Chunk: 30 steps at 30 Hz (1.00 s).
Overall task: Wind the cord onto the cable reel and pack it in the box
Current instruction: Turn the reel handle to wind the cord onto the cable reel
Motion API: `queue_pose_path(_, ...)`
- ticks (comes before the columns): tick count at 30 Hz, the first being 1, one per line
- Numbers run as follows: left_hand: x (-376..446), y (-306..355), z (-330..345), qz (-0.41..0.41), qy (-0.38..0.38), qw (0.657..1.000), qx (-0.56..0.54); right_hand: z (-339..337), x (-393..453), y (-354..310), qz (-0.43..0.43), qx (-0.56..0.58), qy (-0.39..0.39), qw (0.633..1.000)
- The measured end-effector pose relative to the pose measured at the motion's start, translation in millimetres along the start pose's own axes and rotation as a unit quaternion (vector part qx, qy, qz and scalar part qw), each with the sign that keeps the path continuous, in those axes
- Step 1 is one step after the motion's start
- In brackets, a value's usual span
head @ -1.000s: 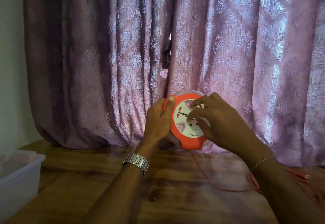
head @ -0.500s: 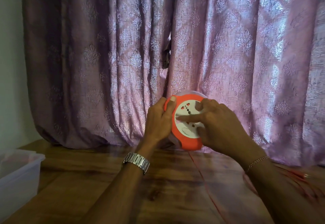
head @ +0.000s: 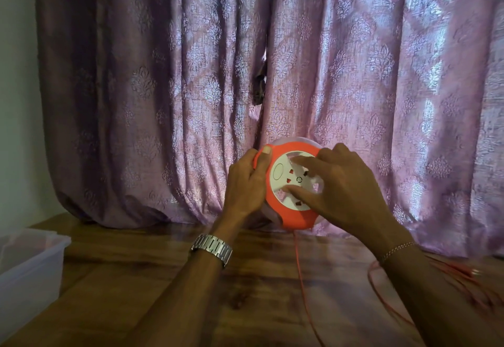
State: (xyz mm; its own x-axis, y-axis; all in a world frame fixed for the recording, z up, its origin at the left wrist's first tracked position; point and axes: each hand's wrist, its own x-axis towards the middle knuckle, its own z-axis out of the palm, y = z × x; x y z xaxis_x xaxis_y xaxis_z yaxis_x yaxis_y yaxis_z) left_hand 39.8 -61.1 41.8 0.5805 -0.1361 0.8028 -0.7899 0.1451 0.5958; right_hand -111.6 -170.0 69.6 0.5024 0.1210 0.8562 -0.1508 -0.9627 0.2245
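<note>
Left hand grips cable reel rim; right hand fingers spread on face; cord trails across table.

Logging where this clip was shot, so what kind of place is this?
Probably a room in a home: patterned purple curtains hang closed behind a wooden table, with a clear plastic box at its left edge and a painted wall beside it.

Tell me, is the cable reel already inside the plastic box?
No, the cable reel is held up between the left hand and right hand above the table, while the plastic box sits far left.
</note>
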Motion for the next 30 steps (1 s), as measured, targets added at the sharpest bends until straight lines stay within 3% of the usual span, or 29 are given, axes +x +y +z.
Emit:
queue_pose_path(4,-0.1,1.1,-1.5,-0.004,-0.003,1.0,-0.004,-3.0,0.5,3.7,-0.086,0.058,-0.038,0.994)
queue_pose_path(10,-1.7,3.2,-1.6,0.002,-0.01,1.0,0.002,-3.0,1.8,6.5,-0.069,0.091,-0.12,0.986)
queue_pose_path(15,-0.7,2.1,-0.9,-0.008,-0.006,1.0,0.007,-2.2,1.7,3.1,-0.088,0.066,-0.129,0.986)
queue_pose_path(23,-2.9,5.4,0.4,0.006,-0.01,1.0,0.023,-3.7,-2.8,1.4,-0.06,0.009,-0.096,0.994)
queue_pose_path(30,-1.4,6.3,-0.4,-0.001,-0.001,1.0,0.021,7.2,-3.0,-0.4,0.078,-0.024,0.022,0.996)
